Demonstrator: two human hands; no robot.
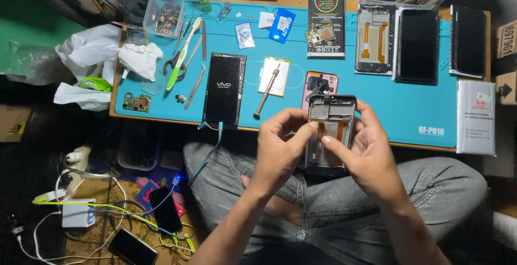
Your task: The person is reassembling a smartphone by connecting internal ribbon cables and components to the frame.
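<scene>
While both hands work over the lap, the left hand (pixel 280 146) and right hand (pixel 363 152) are clamped on an opened phone frame (pixel 329 130), held upright just below the tabletop (pixel 377 114) edge, fingertips pressing at its orange ribbon cable. On the blue mat behind it lie a screwdriver (pixel 267 90), a battery (pixel 273 76), a pink phone back (pixel 319 84) and a black phone (pixel 224 88) with a cable plugged in.

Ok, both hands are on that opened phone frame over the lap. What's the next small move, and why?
Probably press the orange flex strip flat into the phone frame. The left hand pinches beside it, the right hand steadies the frame, and both thumbs meet on that strip. The screwdriver lies unused on the blue mat.
</scene>
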